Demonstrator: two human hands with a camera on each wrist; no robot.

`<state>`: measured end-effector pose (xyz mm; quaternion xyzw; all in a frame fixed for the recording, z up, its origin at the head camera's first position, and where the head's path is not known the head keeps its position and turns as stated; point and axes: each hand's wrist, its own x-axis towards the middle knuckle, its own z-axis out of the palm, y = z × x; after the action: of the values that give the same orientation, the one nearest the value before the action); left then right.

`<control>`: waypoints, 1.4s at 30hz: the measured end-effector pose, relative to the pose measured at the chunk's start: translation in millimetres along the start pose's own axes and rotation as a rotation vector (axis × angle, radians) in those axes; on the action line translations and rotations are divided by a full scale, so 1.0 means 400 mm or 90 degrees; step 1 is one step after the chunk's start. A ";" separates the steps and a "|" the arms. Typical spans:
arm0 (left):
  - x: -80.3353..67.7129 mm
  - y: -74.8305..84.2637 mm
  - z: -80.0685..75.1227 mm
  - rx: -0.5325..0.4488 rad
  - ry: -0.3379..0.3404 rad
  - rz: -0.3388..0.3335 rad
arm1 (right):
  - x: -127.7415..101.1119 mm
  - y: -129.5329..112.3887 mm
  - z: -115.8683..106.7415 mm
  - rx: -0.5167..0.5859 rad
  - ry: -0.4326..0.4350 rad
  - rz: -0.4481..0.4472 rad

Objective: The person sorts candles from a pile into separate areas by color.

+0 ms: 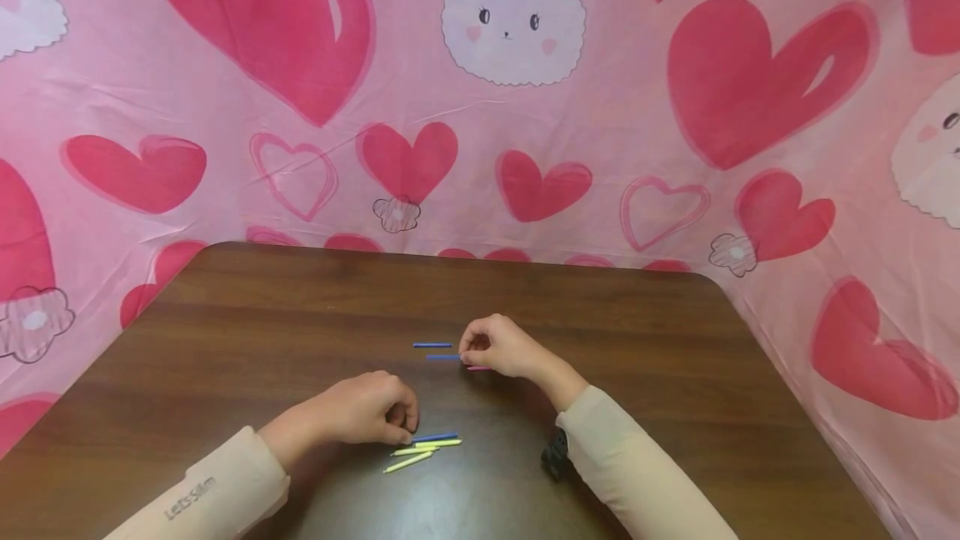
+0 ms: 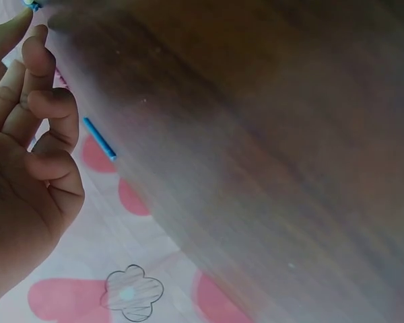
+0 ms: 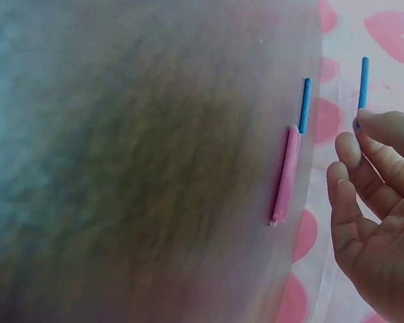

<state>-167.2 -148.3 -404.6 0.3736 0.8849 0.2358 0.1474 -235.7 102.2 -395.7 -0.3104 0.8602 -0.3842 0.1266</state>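
Observation:
My right hand (image 1: 504, 347) pinches one end of a thin blue stick (image 3: 363, 81) between thumb and forefinger, the stick pointing left in the head view. Beneath it on the table lies a pink stick (image 3: 287, 175), and another blue stick (image 1: 432, 345) lies farther back. My left hand (image 1: 363, 408) rests low, thumb tip at the end of a third blue stick (image 1: 437, 437); its fingers are loosely bent. Beside that stick, several yellow sticks (image 1: 408, 462) lie in a small loose pile. The left wrist view shows only a sliver of this pile.
The brown wooden table (image 1: 285, 315) has rounded back corners. Pink cloth (image 1: 525, 115) printed with hearts and rabbits hangs around it. A small black object (image 1: 555, 455) shows by the right sleeve.

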 end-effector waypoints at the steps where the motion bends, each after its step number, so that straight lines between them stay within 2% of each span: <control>1: 0.001 0.000 0.000 0.000 0.000 0.001 | 0.003 0.000 -0.001 -0.003 0.005 0.000; 6: 0.005 0.002 0.003 -0.006 -0.011 -0.001 | 0.021 0.003 -0.003 -0.031 0.032 0.009; 15: 0.011 0.004 0.001 -0.007 -0.017 -0.001 | 0.055 0.014 0.005 -0.018 0.054 0.039; 28: 0.015 0.012 0.001 0.002 -0.023 0.004 | 0.100 0.027 0.019 -0.030 0.062 0.058; 42: 0.018 0.013 0.000 0.011 -0.028 0.003 | 0.129 0.019 0.029 -0.042 0.043 0.097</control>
<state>-169.0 -139.9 -402.3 0.3821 0.8826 0.2203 0.1627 -273.8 66.7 -408.3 -0.2351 0.8973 -0.3552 0.1160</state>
